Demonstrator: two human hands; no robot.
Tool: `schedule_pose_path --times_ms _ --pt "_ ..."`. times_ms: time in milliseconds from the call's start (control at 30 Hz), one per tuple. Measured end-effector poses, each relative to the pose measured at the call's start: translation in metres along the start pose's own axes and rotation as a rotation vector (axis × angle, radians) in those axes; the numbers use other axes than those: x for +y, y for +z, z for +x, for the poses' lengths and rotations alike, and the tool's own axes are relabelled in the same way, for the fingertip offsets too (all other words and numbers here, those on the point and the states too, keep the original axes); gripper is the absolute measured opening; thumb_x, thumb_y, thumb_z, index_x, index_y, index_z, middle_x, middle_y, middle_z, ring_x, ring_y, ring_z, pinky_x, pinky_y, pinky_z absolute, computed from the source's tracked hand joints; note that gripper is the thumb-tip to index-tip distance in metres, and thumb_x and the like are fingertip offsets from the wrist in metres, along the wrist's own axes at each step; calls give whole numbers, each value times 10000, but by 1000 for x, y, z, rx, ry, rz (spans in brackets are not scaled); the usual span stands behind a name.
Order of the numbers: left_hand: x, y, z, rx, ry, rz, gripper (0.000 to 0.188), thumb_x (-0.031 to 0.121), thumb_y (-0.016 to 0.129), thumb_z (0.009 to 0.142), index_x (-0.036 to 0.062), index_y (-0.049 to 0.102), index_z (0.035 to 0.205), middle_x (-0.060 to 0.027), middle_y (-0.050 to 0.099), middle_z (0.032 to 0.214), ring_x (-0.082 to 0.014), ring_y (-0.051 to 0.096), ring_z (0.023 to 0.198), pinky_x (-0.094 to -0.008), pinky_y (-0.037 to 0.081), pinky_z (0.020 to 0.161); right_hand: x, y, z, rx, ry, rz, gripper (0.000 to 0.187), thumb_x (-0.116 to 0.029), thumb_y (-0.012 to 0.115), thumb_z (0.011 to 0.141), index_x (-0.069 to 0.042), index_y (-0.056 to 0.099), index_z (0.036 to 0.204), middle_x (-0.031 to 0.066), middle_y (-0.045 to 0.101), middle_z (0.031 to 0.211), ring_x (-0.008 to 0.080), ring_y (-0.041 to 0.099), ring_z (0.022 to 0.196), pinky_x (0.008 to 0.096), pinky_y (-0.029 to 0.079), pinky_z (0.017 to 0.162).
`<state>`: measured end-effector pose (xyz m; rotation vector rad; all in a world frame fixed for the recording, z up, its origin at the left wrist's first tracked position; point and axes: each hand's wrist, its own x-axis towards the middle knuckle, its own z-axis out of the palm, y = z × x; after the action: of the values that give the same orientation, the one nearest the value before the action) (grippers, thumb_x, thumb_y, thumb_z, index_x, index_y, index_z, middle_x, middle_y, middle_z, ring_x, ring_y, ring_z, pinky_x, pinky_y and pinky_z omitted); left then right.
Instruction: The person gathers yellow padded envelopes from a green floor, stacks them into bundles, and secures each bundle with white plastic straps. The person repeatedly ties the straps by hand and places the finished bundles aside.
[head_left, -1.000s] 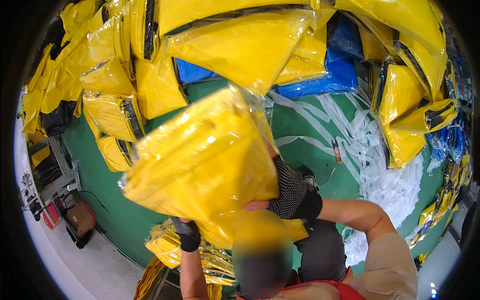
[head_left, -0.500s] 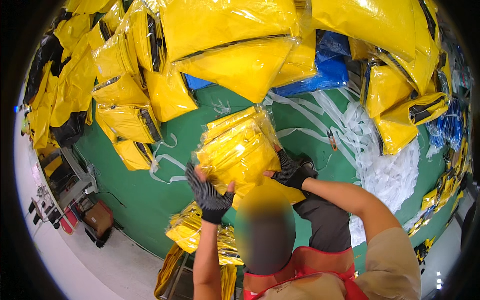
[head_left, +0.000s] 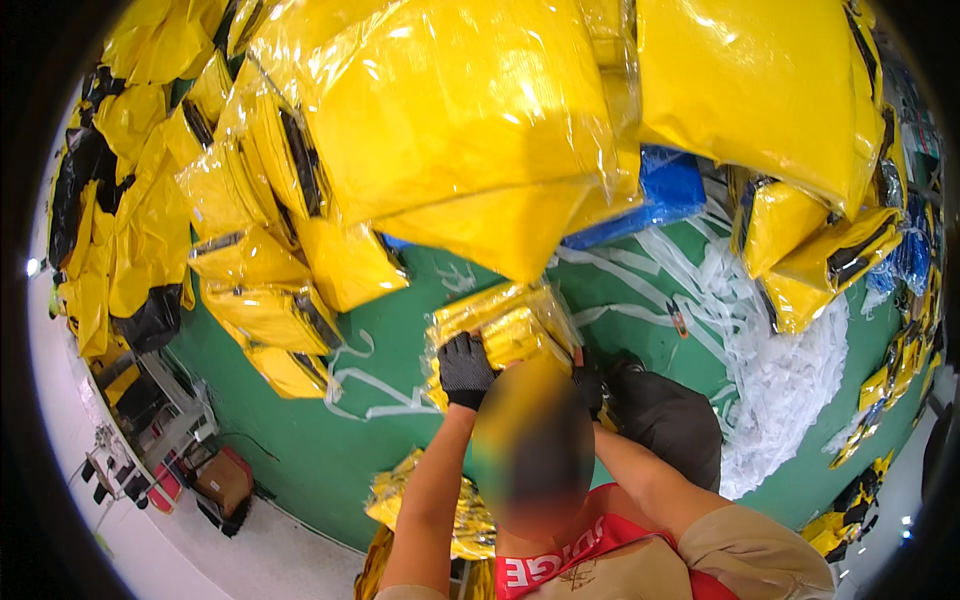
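Observation:
A folded yellow package (head_left: 515,325) in clear plastic wrap lies before me, low over the green floor. My left hand (head_left: 467,372), in a dark fingerless glove, presses its curled fingers on the near left edge of this package. At the right edge my right hand (head_left: 588,388), gloved alike, holds on; a bare fingertip shows there, while a blurred patch and the wrist cover much of this hand. The near side of the package is also hidden behind that blurred patch.
Large wrapped yellow packages (head_left: 470,130) loom ahead, with a blue package (head_left: 660,195) beneath. Smaller yellow bundles (head_left: 270,315) are stacked at left. White strips (head_left: 780,370) pile up on the floor (head_left: 300,470) at right, near small orange-handled snips (head_left: 677,318). More wrapped packages (head_left: 470,520) lie beside me.
The package and both hands have moved down and away from me, closer to the floor. My left hand has shifted right, onto the package's near edge. The whole view has tilted slightly.

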<state>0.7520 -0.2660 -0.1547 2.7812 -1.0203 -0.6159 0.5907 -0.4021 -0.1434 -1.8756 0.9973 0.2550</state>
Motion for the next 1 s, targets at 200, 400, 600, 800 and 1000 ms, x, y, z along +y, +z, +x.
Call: schedule_pose_path --times_ms 200,400,600,800,1000 --pt "-40 72 -3 -3 37 -43 901 698 620 518 -42 515 1021 -198 522 920 -377 493 868 -453 384 786 55 52 13 163 16 -194 966 -615 652 589 -20 342 1283 269 392 1265 454 396 1115 479 322 949" --pt "-39 82 7 23 -54 -140 987 758 625 432 -43 555 1004 -206 558 934 -377 508 905 -454 394 826 68 67 30 66 179 -25 967 -582 685 567 -46 352 1298 208 469 1188 390 460 1052 448 378 880" --pt "-15 25 11 189 60 -173 910 694 651 487 -31 519 1022 -190 547 930 -364 517 883 -460 379 836 144 95 45 -267 68 -514 960 -564 683 581 -38 339 1306 187 440 1251 371 411 1128 451 303 972" --pt "-34 -32 89 847 -64 -1099 746 190 626 776 -32 203 1349 -186 252 1388 -312 255 1282 -371 189 1061 -37 -125 217 7 -451 361 437 -289 426 928 -16 360 1263 83 485 1220 182 541 915 299 441 839" --pt "-37 -65 106 974 -237 -371 621 133 548 818 1 239 1339 -252 259 1362 -426 278 1229 -421 237 1039 -202 -88 154 -133 -404 777 486 -159 733 711 -13 500 1111 122 596 1038 188 578 913 308 468 805"
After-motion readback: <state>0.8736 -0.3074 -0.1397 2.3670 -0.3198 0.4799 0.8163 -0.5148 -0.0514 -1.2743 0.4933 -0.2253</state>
